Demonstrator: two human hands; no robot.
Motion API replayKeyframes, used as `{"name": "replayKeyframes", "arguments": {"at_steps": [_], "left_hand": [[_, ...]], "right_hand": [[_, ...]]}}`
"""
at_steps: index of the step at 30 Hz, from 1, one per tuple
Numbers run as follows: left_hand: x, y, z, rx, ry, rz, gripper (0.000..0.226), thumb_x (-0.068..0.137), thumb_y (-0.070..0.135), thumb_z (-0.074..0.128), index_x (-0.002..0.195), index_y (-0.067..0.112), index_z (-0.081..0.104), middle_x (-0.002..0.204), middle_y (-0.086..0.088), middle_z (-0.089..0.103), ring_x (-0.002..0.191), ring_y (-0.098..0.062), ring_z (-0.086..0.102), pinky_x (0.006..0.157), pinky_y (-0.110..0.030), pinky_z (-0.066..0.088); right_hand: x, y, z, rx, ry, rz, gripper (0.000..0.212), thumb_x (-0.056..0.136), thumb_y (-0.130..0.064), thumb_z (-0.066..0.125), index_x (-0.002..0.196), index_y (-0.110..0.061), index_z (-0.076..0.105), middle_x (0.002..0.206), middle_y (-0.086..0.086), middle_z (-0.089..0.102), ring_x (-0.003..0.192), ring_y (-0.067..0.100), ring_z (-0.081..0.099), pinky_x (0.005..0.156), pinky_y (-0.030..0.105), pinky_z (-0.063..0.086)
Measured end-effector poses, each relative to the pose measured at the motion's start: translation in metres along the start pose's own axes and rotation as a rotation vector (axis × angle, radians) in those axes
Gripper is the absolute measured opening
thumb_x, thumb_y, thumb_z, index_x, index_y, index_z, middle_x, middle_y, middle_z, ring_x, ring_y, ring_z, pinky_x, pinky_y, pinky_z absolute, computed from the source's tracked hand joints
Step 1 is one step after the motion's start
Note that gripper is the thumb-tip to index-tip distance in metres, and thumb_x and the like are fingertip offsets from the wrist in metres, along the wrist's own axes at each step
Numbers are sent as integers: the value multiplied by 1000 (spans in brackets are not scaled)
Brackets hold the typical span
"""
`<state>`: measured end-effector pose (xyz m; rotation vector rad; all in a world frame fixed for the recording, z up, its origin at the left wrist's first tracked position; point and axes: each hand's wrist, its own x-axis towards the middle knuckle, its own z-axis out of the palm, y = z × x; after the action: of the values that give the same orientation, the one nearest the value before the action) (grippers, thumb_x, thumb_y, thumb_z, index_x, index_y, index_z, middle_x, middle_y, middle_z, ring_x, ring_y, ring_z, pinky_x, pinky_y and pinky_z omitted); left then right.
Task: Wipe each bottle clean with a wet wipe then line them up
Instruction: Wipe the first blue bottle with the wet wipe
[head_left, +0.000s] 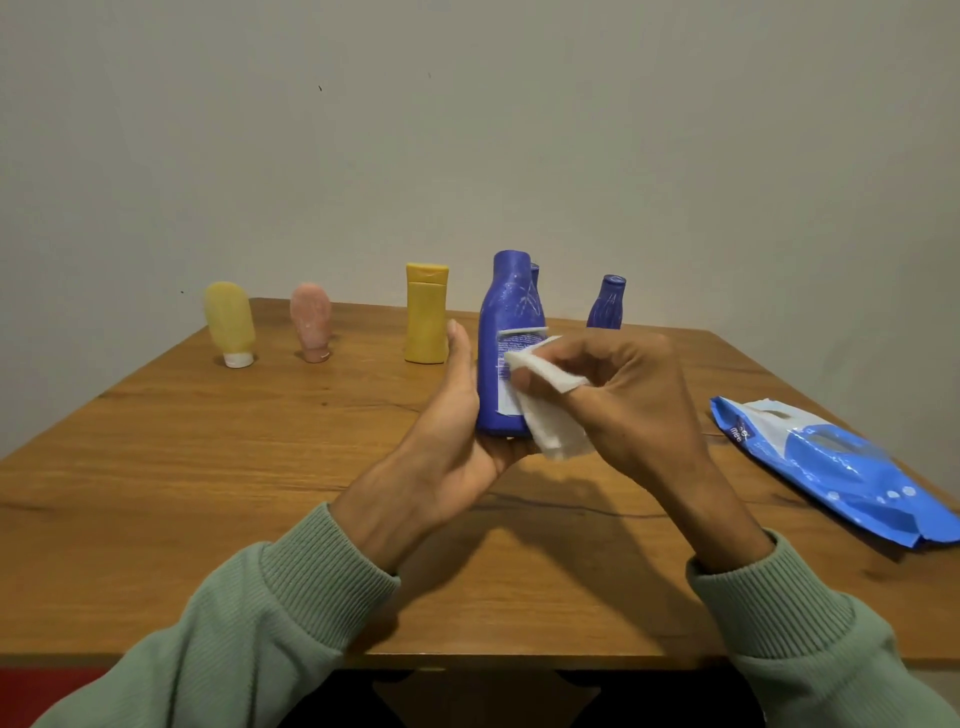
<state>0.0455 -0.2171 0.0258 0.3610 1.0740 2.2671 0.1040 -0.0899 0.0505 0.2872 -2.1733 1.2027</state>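
My left hand (452, 436) grips a big blue bottle (506, 312) upright above the table's middle, palm against its left side and base. My right hand (618, 395) pinches a white wet wipe (545, 410) and holds it against the bottle's white label. At the back stand a pale yellow tube (230, 322), a pink tube (310, 322) and a yellow bottle (427, 317). A small blue bottle (607, 304) stands at the back right. Another blue bottle (534, 275) is mostly hidden behind the held one.
A blue wet-wipe pack (841, 467) lies flat near the right edge of the wooden table (208, 467). A grey wall rises right behind the table. The table's front edge runs just under my sleeves.
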Motion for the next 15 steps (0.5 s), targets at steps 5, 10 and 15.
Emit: {"name": "replayKeyframes", "arguments": {"at_steps": [5,10,15], "left_hand": [[-1,0,2,-30,-17,-19,72,91,67,27,130,13,55,117,-19,68,102,-30,69,82,-44,59],[1,1,1,-58,-47,-37,73,91,67,25,125,12,59,119,-20,67,102,-31,69,83,-45,58],[0,-3,3,-25,-97,-41,73,91,68,25,118,10,61,98,-17,70,79,-28,69,67,-40,60]], "right_hand": [[2,-2,-2,104,34,70,12,74,-25,77,84,-26,72,82,-8,72,79,10,69,65,23,57],[3,-7,-19,149,-201,103,20,63,-34,73,82,-29,72,82,-14,72,85,6,67,62,15,53],[5,-4,-18,225,-29,143,13,68,-27,75,80,-27,72,78,-15,72,79,3,68,57,16,52]]}}
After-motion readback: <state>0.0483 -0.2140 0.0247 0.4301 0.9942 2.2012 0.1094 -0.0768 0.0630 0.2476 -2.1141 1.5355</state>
